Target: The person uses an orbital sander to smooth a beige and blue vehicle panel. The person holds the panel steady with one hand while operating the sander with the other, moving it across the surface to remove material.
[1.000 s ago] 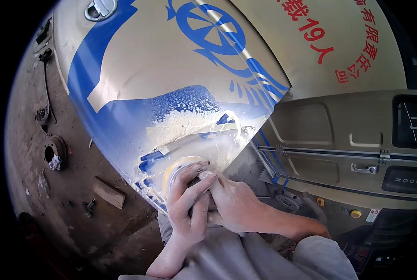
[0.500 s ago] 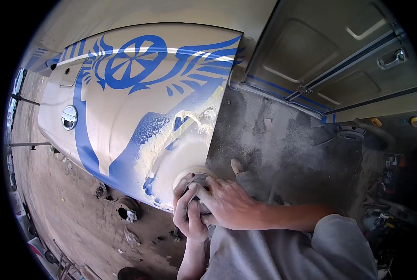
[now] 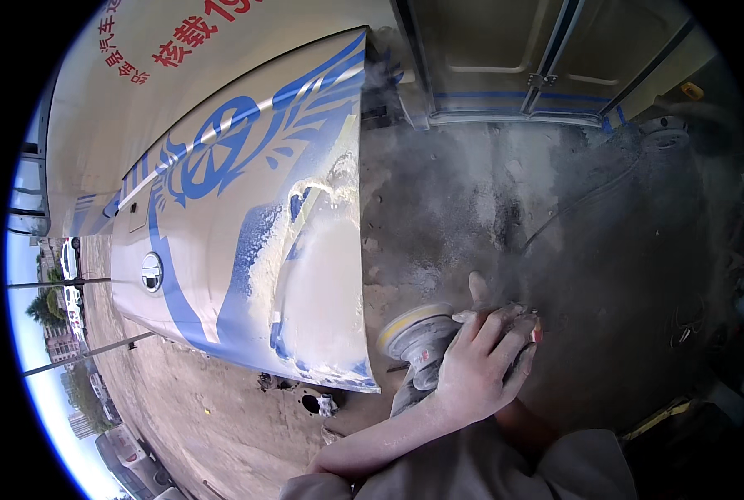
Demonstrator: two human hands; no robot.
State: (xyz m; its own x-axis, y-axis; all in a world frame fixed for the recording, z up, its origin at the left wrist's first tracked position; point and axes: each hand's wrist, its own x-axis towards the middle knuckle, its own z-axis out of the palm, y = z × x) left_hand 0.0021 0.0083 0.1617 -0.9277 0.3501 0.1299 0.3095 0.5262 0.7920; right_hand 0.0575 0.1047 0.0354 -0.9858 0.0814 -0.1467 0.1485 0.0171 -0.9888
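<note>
A round orbital sander (image 3: 422, 337) with a pale, dusty pad is held off to the right of a vehicle's body panel (image 3: 197, 237), its pad tilted toward the panel's edge and apart from it. My left hand (image 3: 484, 367), coated in pale dust, has its fingers wrapped round the sander's body. My right hand is mostly hidden behind the left, so its grip does not show; the right forearm (image 3: 526, 425) comes up beneath. The panel carries blue graphics and a sanded patch of cream filler (image 3: 326, 287) with a rough, crumbly border (image 3: 264, 271).
An open door (image 3: 505, 50) stands at the upper right. Dust hangs over the dark floor (image 3: 555, 225), where a hose or cable runs. My shoe (image 3: 477, 287) shows beyond the sander. A round metal part (image 3: 311, 403) lies below the panel. Parked vehicles (image 3: 130, 458) are at far left.
The sander has come off the filler patch and moved right, past the panel's edge, its pad now visible. My left hand has swung across in front of the right. The view has turned.
</note>
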